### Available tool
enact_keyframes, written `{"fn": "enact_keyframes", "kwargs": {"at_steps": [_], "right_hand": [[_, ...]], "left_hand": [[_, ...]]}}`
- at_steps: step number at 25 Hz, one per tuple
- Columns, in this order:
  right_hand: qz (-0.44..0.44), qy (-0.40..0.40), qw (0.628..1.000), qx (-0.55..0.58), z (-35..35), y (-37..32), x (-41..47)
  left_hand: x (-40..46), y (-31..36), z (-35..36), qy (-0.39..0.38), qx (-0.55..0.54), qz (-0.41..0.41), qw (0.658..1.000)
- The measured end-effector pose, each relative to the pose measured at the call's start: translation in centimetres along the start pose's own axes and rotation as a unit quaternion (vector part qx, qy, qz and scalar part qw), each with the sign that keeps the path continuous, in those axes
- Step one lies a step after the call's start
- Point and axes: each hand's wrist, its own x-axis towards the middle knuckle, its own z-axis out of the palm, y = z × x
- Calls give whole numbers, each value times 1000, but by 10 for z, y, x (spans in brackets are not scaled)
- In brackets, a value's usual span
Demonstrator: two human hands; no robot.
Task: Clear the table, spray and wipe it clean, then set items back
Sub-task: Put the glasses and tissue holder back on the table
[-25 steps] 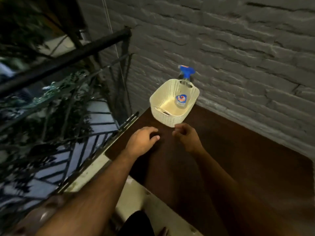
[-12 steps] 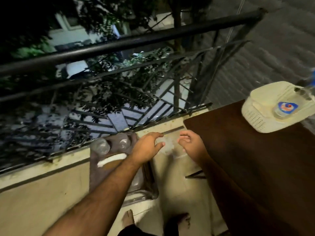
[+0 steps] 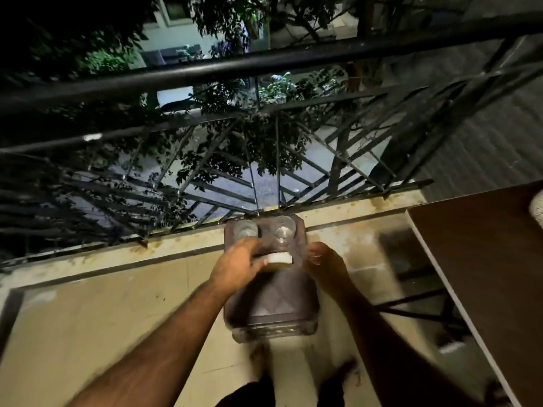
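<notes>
A purple-brown plastic stool [image 3: 273, 301] stands on the balcony floor against the ledge. Two clear glasses [image 3: 245, 229] [image 3: 283, 227] sit at its far edge. In front of them lies a white-rimmed dish [image 3: 280, 257]. My left hand [image 3: 238, 262] reaches over the stool, thumb and fingers closing round the dish's left end. My right hand [image 3: 326, 262] is at the dish's right end with curled fingers; blur hides whether it touches. The dark brown table [image 3: 484, 259] is at the right, with a sliver of the cream basket [image 3: 539, 208] at the frame edge.
A black metal railing [image 3: 264, 63] runs along the ledge straight ahead, with trees and a street below. The beige balcony wall and floor [image 3: 102, 304] spread to the left. My bare feet show beneath the stool.
My view has swung left from the table and basket to the stool. Both hands moved from the table edge down onto the stool, around the white-rimmed dish.
</notes>
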Motion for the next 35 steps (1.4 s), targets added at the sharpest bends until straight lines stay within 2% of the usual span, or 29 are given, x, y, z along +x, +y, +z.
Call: {"fn": "enact_keyframes", "kwargs": {"at_steps": [2,5,8,11,16,20,24,28,30,33,35], "right_hand": [[1,-24,998,-49,20,-2,18],[-31,-7,995,-100,53,8,55],[-16,12,991,-135,76,13,91],[-21,44,987,-155,94,21,134],[16,18,983,-185,129,43,192],[-54,65,976,-202,144,57,201],[-28,67,986,-152,148,58,205],[-97,115,976,-155,134,48,196],[-114,133,970,-169,116,32,177],[-98,142,977,-129,76,9,143],[-95,150,974,-143,43,-3,113]], "left_hand": [[12,-28,2,-4,-4,-30,1000],[42,-65,15,-16,8,-54,998],[72,-86,32,-14,14,-74,997],[111,-105,53,-1,25,-67,997],[161,-133,86,-20,10,-80,997],[170,-148,103,-10,-18,-80,997],[176,-141,106,6,-8,-75,997],[162,-126,96,30,21,-57,998],[146,-110,80,26,18,-47,998],[120,-75,44,25,27,-26,999],[102,-42,15,19,33,2,999]]}}
